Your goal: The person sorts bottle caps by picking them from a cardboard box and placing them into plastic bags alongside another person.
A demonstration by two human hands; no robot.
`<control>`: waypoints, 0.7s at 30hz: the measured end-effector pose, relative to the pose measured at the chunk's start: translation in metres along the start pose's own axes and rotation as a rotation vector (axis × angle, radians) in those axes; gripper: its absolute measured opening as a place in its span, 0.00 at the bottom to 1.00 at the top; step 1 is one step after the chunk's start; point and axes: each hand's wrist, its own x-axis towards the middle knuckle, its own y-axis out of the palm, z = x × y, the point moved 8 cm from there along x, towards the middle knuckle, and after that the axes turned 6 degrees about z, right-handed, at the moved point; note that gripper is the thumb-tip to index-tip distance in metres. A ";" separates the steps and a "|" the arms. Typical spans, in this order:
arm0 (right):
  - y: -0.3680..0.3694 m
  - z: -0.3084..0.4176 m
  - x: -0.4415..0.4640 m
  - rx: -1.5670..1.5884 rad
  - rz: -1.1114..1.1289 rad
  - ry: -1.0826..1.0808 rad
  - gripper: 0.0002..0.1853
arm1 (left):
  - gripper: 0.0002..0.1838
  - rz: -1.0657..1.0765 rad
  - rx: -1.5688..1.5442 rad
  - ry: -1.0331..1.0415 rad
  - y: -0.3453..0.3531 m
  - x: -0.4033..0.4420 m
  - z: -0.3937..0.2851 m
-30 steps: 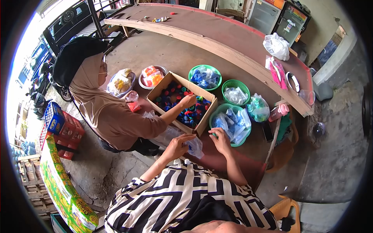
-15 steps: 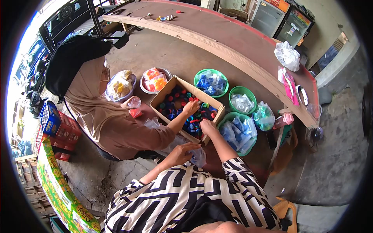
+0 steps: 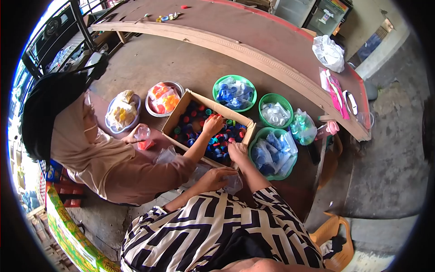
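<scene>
A cardboard box (image 3: 252, 131) holds many bottle caps (image 3: 216, 147), mostly blue and red with a few green. My right hand (image 3: 237, 153) reaches over its near right side into the caps, fingers curled down; whatever lies between the fingertips is hidden. Just outside the near wall, my left hand (image 3: 212, 180) grips a clear plastic bag (image 3: 233, 184), its contents hard to make out. A co-worker's hand (image 3: 214, 125) is also among the caps. Their other hand (image 3: 135, 135) holds a clear bag with red caps (image 3: 146, 144).
Around the box stand a green basket of bagged blue caps (image 3: 254, 86), a green basket of clear caps (image 3: 288, 109), a light green basin (image 3: 294, 164), a metal bowl (image 3: 179, 86) and a pale basin (image 3: 108, 123). A wooden-edged table (image 3: 226, 50) runs behind.
The whole view has shifted, so the box and baskets appear further left. My right hand stays at the caps and my left stays on the bag. The co-worker's bag-holding hand has turned.
</scene>
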 end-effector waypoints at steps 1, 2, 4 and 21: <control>0.003 -0.002 0.004 0.063 0.017 0.064 0.12 | 0.27 0.033 0.006 -0.004 0.001 0.004 -0.002; 0.005 -0.006 0.005 0.125 0.034 0.126 0.12 | 0.27 0.065 0.013 -0.008 0.002 0.008 -0.002; -0.006 0.001 0.007 0.089 -0.093 0.023 0.10 | 0.26 0.080 0.030 0.004 0.005 0.011 0.004; 0.001 0.033 0.024 0.269 -0.148 -0.291 0.11 | 0.25 0.012 -0.020 0.032 -0.017 0.011 0.000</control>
